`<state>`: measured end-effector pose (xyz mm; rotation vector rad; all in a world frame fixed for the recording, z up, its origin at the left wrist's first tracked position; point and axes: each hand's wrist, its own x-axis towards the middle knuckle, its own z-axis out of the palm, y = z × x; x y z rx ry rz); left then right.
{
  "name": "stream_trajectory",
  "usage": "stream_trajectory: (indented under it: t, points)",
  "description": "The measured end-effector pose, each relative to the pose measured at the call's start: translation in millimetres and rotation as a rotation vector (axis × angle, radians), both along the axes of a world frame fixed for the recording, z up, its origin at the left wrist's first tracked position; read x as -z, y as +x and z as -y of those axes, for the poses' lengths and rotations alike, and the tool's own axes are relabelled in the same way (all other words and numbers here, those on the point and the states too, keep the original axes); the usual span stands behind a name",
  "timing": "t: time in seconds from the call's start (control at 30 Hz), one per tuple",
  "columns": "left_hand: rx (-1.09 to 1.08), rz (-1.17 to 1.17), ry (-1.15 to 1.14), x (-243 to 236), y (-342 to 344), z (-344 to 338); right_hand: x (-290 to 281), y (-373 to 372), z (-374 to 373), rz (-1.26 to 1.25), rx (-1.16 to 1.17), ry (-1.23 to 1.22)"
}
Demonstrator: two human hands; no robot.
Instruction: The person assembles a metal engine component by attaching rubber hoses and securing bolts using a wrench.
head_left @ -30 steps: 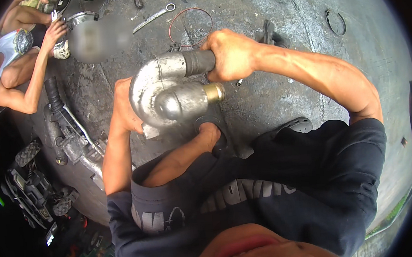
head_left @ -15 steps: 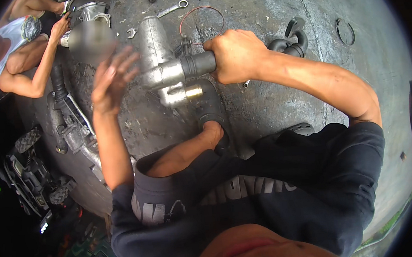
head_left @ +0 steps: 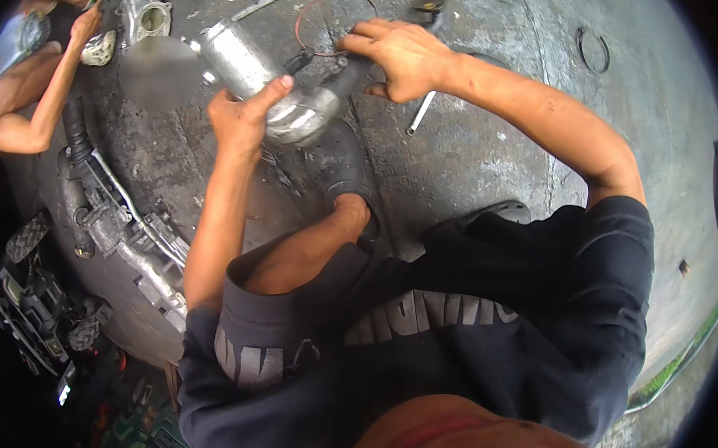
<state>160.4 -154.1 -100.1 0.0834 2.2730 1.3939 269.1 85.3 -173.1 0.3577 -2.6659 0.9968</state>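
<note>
The curved housing point(head_left: 239, 59) looked like bare silvery metal, glossy along its rounded side — slightly scuffed elsewhere. Its dark hose point(head_left: 343, 78) seemed to be matt rubber. The wrench point(head_left: 268, 1) was smooth, shiny metal; the floor point(head_left: 471, 166) looked rough, stained and concrete-like; the black shirt point(head_left: 541, 328) was cloth — mostly matt.

Worn on the person's head, the fisheye camera looked steeply down over the dark shirt point(head_left: 434, 352) at the left hand point(head_left: 239, 122) and right hand point(head_left: 402, 61), close below. Its wide view spread across the floor point(head_left: 488, 165) to a round, black rim.
</note>
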Motion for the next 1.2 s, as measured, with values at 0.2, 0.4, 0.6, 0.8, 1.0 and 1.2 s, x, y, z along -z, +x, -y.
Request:
stream_trajectory:
  t: [0.2,0.4,0.6,0.8,1.0,1.2]
  points:
    - [0.133,-0.214,-0.186,-3,-16,17,46,61,-41,0.591,0.087,0.187]
    - [0.373,-0.545,-0.502,-21,5,-14,86,110,-24,0.644,-0.154,0.397]
    - [0.515,-0.601,-0.582,-43,15,-48,111,93,11,0.487,-0.313,0.525]
    - [0.576,-0.540,-0.748,-60,10,-71,128,77,3,0.586,-0.287,0.607]
    - [0.591,-0.497,-0.792,-66,-7,-90,128,90,-8,0.463,-0.295,0.657]
    - [0.655,-0.482,-0.775,-59,-35,-114,132,106,-13,0.470,-0.318,0.635]
